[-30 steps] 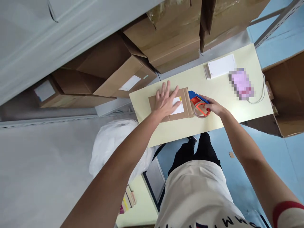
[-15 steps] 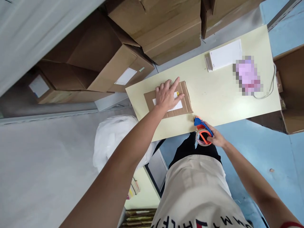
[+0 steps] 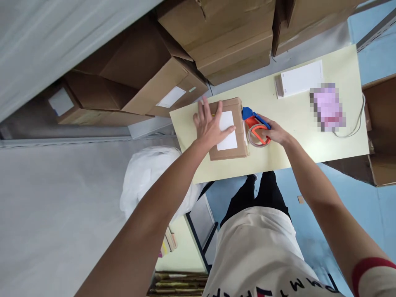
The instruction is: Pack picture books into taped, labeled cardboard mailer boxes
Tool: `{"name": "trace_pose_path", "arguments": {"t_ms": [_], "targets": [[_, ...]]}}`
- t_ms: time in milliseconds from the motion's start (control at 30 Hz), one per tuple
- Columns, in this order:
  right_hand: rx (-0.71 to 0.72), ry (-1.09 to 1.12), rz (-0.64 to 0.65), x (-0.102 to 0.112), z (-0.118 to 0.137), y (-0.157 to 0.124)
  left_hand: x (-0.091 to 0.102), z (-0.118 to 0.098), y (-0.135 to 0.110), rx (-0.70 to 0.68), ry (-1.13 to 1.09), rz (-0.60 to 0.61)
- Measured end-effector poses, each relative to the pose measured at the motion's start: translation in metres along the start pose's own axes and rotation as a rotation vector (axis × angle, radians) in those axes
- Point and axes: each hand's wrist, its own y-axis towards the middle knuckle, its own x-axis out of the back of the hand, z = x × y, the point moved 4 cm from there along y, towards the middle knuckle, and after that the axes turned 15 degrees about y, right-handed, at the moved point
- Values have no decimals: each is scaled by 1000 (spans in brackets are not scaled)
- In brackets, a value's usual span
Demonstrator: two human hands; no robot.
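Note:
A small cardboard box [image 3: 224, 154] with a white label [image 3: 227, 138] lies on the pale yellow table [image 3: 291, 128]. My left hand [image 3: 209, 126] rests on the box's left part with its fingers spread and the thumb over the label. In my right hand [image 3: 275, 130] is an orange and blue tape dispenser [image 3: 255, 123] with a roll of tape on it, my fingers wrapped round its handle. The dispenser's blue head is at the box's right edge; whether it touches cannot be made out.
Beyond the table stand large cardboard boxes [image 3: 235, 57]. On the table's right part are a stack of white cards [image 3: 303, 78] and a blurred pink item [image 3: 329, 107]. An open carton [image 3: 383, 136] stands to the right. A white plastic bag [image 3: 148, 177] lies at the left.
My right hand has brought the tape dispenser up from the table's front edge to the box's right side. The box sits differently under my left hand, and its white label shows more fully.

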Motion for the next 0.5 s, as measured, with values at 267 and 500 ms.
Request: {"name": "trace_pose_path", "arguments": {"t_ms": [267,500], "targets": [[30,-115,-11,3,-18,-32,2,-3,21,-135,-95,-80],[-29,-143,-69,-44,-100,-141,-1,-4,20,-141,-85,-126]]}}
